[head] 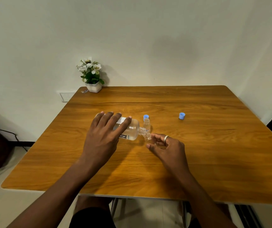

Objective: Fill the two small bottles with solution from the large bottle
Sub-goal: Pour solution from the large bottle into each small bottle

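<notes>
Tipping large bottle in left hand; right hand fingers pinch small bottle, mid-table.

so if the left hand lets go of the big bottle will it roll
Probably: the large bottle is round and tipped sideways. It looks open-necked, so liquid could spill. The small bottle beside its neck seems light and likely to topple if bumped.
</notes>
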